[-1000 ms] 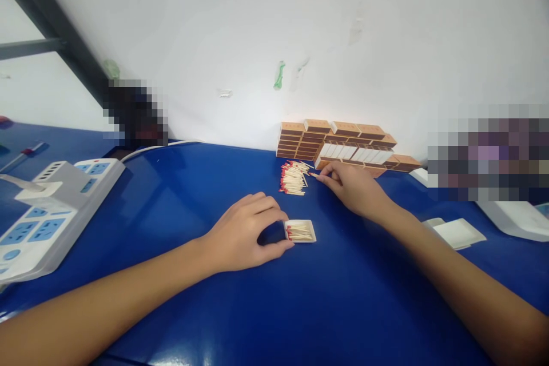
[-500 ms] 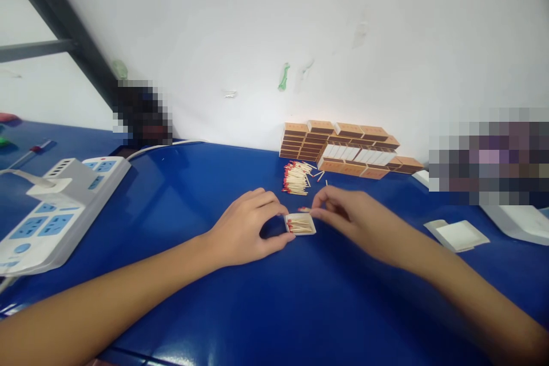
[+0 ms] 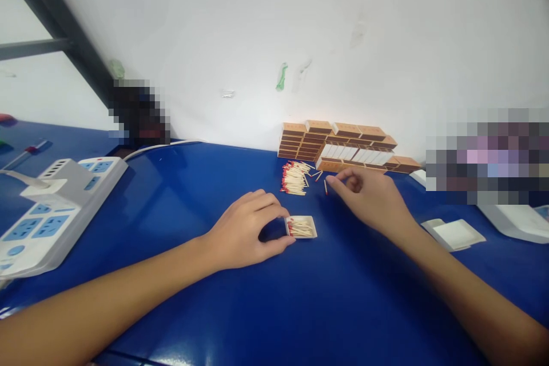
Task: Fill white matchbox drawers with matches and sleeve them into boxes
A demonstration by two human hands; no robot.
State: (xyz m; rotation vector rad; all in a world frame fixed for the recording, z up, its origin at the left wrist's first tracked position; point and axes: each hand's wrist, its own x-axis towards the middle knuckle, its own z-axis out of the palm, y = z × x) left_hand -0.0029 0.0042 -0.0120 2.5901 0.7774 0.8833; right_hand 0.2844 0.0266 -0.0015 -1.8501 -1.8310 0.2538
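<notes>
A small white matchbox tray (image 3: 314, 229) lies on the blue table, partly filled with red-tipped matches (image 3: 302, 228). My left hand (image 3: 251, 230) rests on the table at the tray's left end, gripping it between thumb and forefinger. Farther back and to the right is my right hand (image 3: 364, 194), its fingers loosely curled and a gap showing behind the thumb. A single loose match (image 3: 325, 187) lies beside the right thumb tip. No match is visible in those fingers. A pile of matches (image 3: 294, 178) sits beyond the tray, with a few strays to its right.
Stacked brown matchboxes (image 3: 300, 141) line the wall, with several white-faced ones (image 3: 355, 153) among them. A white power strip (image 3: 64, 229) with a plugged-in adapter stands at left. White flat pieces (image 3: 458, 234) lie at right. Two areas are pixelated.
My right hand has moved from the tray's far edge back and right to the loose match. The match it held has left its fingers. My left hand stays on the tray.
</notes>
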